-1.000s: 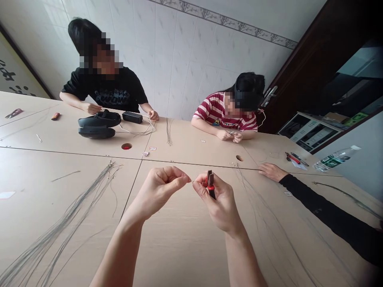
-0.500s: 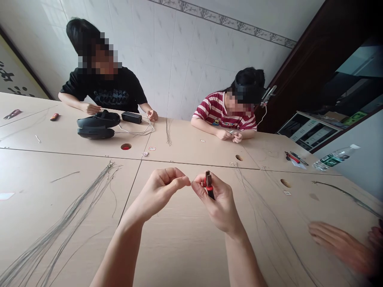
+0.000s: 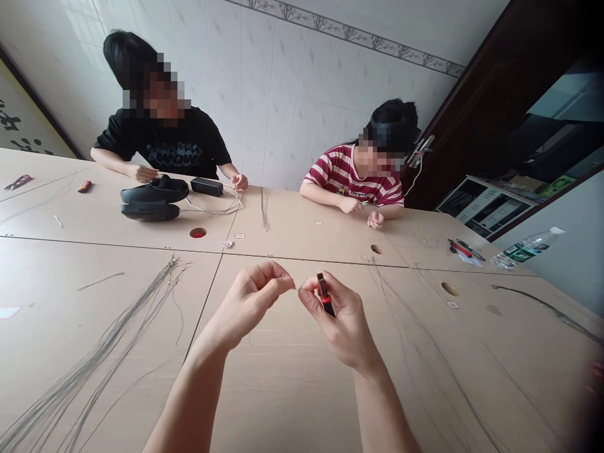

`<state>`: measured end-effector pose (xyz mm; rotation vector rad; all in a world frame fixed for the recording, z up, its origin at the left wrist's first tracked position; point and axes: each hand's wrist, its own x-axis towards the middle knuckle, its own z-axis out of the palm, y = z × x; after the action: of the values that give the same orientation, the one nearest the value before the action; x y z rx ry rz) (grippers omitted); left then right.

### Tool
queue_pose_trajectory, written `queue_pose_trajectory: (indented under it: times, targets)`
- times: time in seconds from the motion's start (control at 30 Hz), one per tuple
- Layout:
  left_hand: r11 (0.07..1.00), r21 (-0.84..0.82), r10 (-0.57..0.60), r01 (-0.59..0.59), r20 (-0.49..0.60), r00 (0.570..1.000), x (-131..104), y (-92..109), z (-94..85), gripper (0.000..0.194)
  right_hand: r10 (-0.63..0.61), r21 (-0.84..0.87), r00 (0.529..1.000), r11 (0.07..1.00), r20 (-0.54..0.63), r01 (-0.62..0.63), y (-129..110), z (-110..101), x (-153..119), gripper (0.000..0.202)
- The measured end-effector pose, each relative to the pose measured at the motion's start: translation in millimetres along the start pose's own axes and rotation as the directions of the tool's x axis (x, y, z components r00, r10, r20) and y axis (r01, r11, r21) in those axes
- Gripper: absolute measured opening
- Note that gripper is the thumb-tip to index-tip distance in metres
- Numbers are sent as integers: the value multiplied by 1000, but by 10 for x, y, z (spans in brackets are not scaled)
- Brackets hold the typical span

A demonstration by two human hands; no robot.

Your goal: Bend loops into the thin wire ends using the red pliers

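My left hand (image 3: pixel 255 302) is closed, thumb and forefinger pinching a tiny piece of thin wire (image 3: pixel 296 289) at the middle of the view. Just to its right, my right hand (image 3: pixel 337 321) pinches the other side of that small piece between thumb and forefinger. The same hand keeps a pair of pliers (image 3: pixel 324 294) with red and black handles in its palm, jaws pointing up. Both hands hover over the table (image 3: pixel 287 396). What exactly sits between the fingertips is too small to make out.
Bundles of thin grey wires (image 3: pixel 117 327) lie at left, with more wires (image 3: pixel 410 327) at right. Two people sit across the table, near a black case (image 3: pixel 153 198). A water bottle (image 3: pixel 526 248) and red-handled pliers (image 3: pixel 458 247) lie at the far right.
The pliers in my right hand have tilted and shifted slightly left; a small gap now shows between my fingertips. A co-worker's hand at the lower right has moved out of view.
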<state>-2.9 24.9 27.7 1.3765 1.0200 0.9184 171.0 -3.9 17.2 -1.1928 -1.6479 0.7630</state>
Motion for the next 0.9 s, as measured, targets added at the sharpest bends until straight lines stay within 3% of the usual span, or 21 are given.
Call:
queue_pose_trajectory:
  times: [0.27,0.7,0.9]
  targets:
    - [992,45,112,-114,45,993,-9,6,-27,18,6,36,1000,999,8,-6,-26,-4,-18,22]
    - [992,24,126,-128,66,990,13,-63,0,21,-9,81,1000,997,7,8,-40,4,-13,23]
    - [982,12,185,-186,70,980,21,-81,1,21,-4,138,1000,990,21,2,-35,1,-19,24]
